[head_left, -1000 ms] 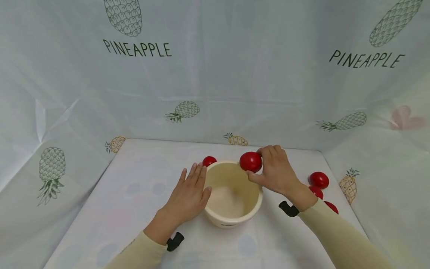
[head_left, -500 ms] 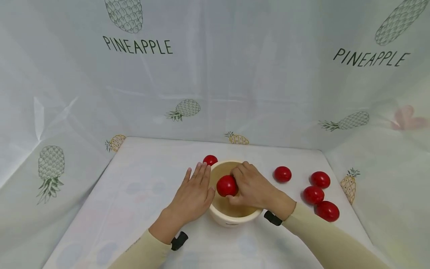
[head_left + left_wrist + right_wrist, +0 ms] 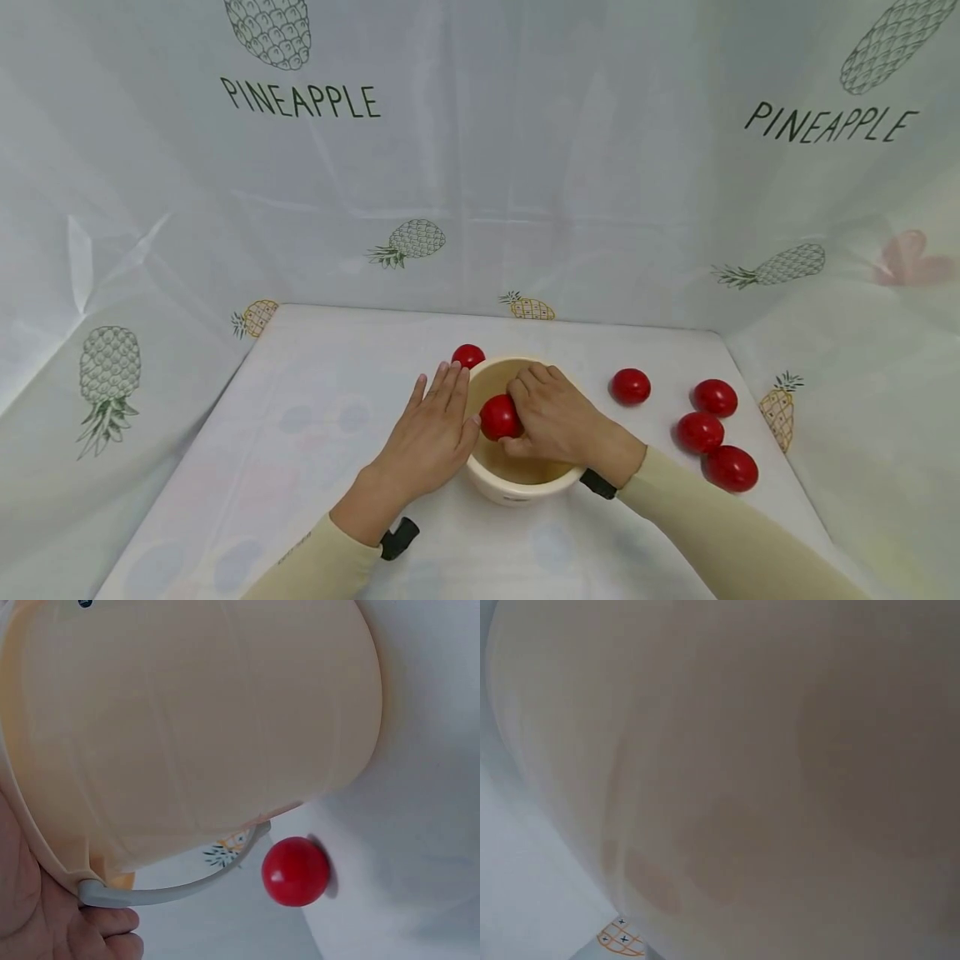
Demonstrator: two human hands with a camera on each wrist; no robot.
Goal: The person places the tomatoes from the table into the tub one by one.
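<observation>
"Red ball (image 3: 499, 417), where is it now?"

"It's in the mouth of the cream bucket (image 3: 517, 493). A second ago it was up over the far right edge."

"Did the right hand (image 3: 555, 412) let go?"

"No, its fingers are curled round the ball. I think that means this ball is nearly put in, but not dropped yet. How deep it is, I can't tell."

"And the left hand (image 3: 425, 431)?"

"That one stays flat on the bucket's side, fingers straight, near the grey handle (image 3: 180, 889). I guess it's there so the bucket won't slide."

"Any more balls?"

"Yes, five on the white desk (image 3: 322, 367). There's a back ball (image 3: 468, 356) behind the bucket, by the left fingertips. Off to the right, a lone ball (image 3: 630, 387) sits near a bunch of three balls (image 3: 700, 432). They're all outside, so the job doesn't look finished."
</observation>
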